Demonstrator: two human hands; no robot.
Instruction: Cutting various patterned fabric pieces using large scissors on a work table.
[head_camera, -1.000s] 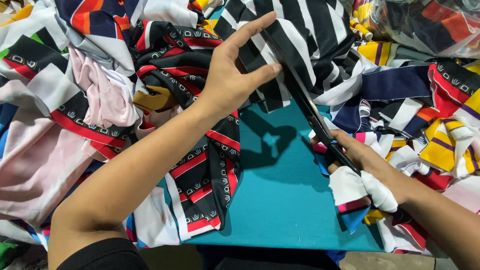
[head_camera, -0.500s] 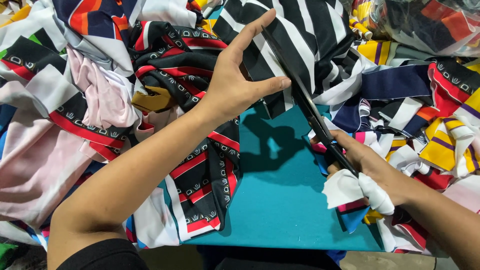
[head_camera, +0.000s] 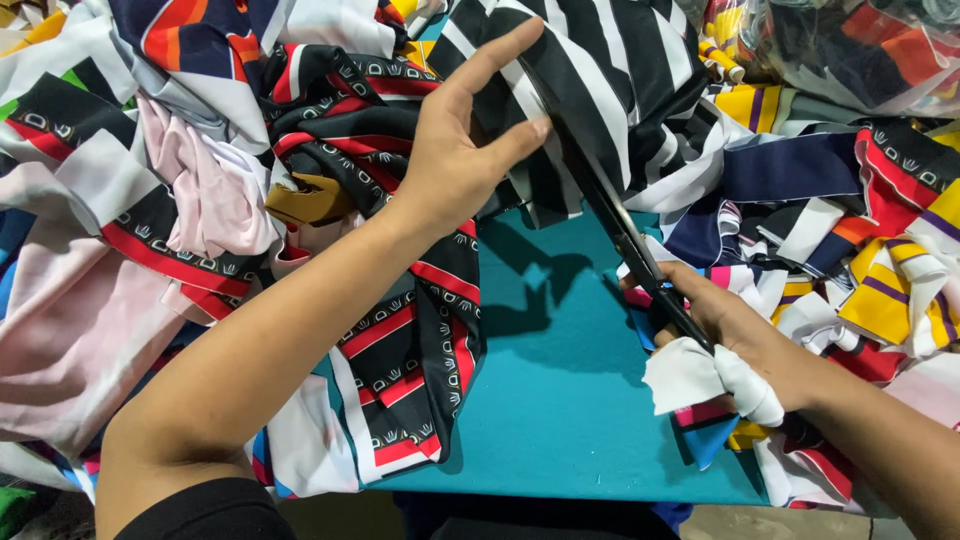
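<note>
Two hands work at the table's (head_camera: 560, 400) far edge. Left hand (head_camera: 460, 150), fingers spread, presses striped cloth (head_camera: 620, 70). Right hand (head_camera: 735, 335) grips scissors (head_camera: 610, 215), handles hidden under a white wrap (head_camera: 715, 380); blade opening unclear. Blades have advanced slightly since earlier.

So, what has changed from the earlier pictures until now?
Little changed. The scissors in the right hand moved slightly further up into the striped cloth. The left hand stayed pressed on that cloth, and the cloth heaps did not move.
</note>
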